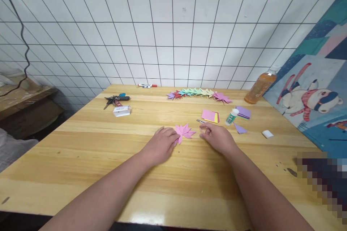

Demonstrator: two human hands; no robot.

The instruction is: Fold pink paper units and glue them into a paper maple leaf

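1. Near the middle of the wooden table (81, 158), through the head camera I see the left hand (162, 144) lying palm down, its fingertips on the left side of a pink folded-paper piece (185, 131); I cannot tell whether they grip it or only press
2. To the right of that piece, apart from it, I have the right hand (217, 137), thumb and forefinger curled toward each other with a gap between their tips
3. Just beyond those tips I make out a slim, blade-like tool (200, 121), too small for me to name surely
4. Over on the right I find a small white block (268, 134) and, nearer the hand, a purple paper triangle (240, 128)
5. Slightly farther off, a glue stick (232, 117) stands between pink and yellow paper squares (209, 116) and a purple-topped paper stack (243, 112)
6. Across on the left I spot a small pale box (121, 110), with a bunch of keys (117, 98) just behind it
7. Toward the far edge I get a row of many-coloured folded pieces (199, 93), a marker (148, 86) off to its left and an amber-filled bottle (260, 86) to its right
8. Past the table I face a white tiled wall (173, 36)
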